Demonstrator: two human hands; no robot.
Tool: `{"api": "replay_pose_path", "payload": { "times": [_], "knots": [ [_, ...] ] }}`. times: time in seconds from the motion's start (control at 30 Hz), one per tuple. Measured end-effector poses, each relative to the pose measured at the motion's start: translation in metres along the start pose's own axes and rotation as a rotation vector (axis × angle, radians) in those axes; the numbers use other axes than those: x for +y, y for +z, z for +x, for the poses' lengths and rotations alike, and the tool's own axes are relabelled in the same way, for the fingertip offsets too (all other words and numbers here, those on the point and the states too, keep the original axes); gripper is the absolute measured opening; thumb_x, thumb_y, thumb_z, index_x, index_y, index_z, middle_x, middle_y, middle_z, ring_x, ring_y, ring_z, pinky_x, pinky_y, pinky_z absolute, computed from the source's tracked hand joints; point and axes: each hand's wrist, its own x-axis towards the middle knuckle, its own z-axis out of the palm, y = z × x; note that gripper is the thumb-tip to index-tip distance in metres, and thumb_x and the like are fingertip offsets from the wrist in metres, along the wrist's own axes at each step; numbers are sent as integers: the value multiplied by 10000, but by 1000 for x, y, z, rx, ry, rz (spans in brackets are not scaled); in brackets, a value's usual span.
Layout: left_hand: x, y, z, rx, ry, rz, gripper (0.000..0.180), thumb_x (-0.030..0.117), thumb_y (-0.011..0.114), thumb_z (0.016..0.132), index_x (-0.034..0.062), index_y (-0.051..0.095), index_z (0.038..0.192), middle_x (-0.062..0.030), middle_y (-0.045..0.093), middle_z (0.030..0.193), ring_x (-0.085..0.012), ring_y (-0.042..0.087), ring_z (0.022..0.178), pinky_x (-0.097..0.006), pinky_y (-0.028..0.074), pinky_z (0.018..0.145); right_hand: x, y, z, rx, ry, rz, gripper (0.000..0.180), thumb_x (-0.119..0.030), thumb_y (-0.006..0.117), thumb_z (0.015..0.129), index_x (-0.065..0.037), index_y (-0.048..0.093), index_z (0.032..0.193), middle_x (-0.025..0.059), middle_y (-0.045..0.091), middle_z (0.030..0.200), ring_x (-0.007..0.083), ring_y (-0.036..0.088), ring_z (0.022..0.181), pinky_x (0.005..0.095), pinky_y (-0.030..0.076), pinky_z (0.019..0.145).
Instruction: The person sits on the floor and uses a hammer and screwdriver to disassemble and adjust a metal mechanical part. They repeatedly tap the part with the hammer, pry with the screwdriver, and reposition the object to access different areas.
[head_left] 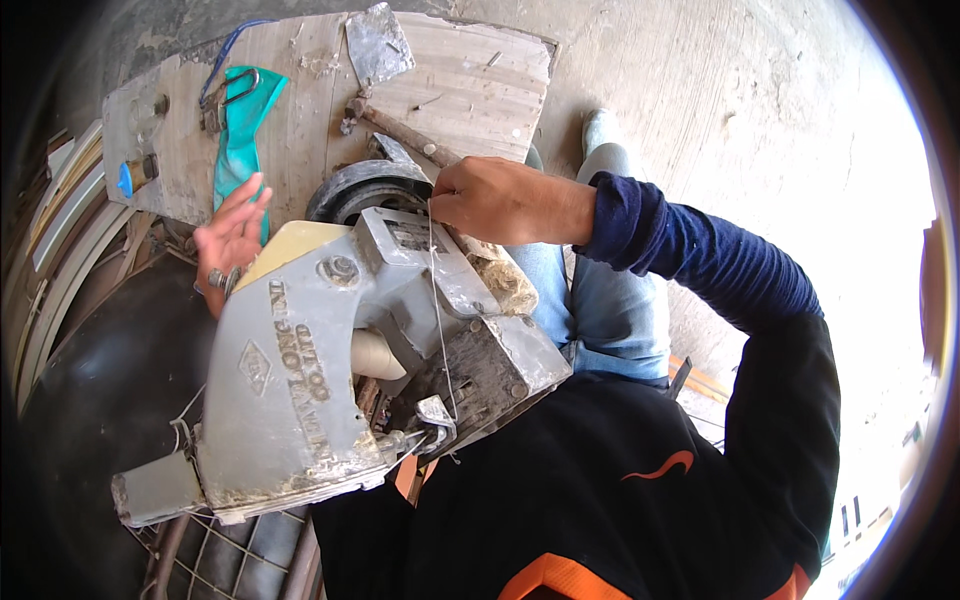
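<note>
A worn grey bag sewing machine (270, 400) with raised lettering stands in front of me, its dark handwheel (375, 197) on the far side. My right hand (510, 200) is closed in a pinch beside the wheel. From its fingertips a thin white thread (440, 320) runs down to a small metal fitting (436, 418) on the near side. My left hand (234, 232) has its fingers apart and holds nothing; it is beside the cream panel (290, 250), close to a metal knob (226, 280). Part of that palm is hidden behind the machine. A cream cylinder (376, 355) shows inside the machine's opening.
Beyond the machine lies a wooden board (470, 80) bearing a green strip (245, 120), a flat metal plate (379, 45), a stick (410, 135) and a blue-capped piece (126, 180). Curved strips (60, 260) are stacked at the left. A wire grid (240, 555) is below.
</note>
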Motion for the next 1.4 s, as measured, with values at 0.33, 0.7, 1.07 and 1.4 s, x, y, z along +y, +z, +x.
{"api": "replay_pose_path", "payload": {
  "times": [0.33,0.7,1.07,1.4],
  "knots": [
    [5,45,47,-188,-755,-15,420,289,395,1014,-17,496,1284,-138,627,1157,-188,618,1040,-296,471,929,-37,-25,1,-218,412,838,266,-294,552,924,-40,579,848,34,561,718,128,538,533,248,421,436],
    [-11,63,41,-152,-693,-66,357,197,440,1007,-24,493,1282,-148,620,1168,-174,620,1029,-289,488,911,-29,-4,-4,-73,327,1061,200,-175,617,870,11,548,847,62,542,650,119,499,458,275,331,347],
    [-12,68,40,-96,-706,-64,335,189,448,998,-18,529,1248,-129,647,1110,-149,627,978,-267,495,868,-30,-12,-5,-79,232,691,215,-172,596,863,34,567,916,130,602,704,175,570,509,302,439,434],
    [-12,65,37,-71,-695,-48,388,244,463,987,-50,532,1231,-155,648,1120,-180,638,990,-292,497,889,4,-31,-22,402,-369,193,270,-98,713,749,5,643,989,177,678,866,310,678,838,349,539,748]
  ]
}}
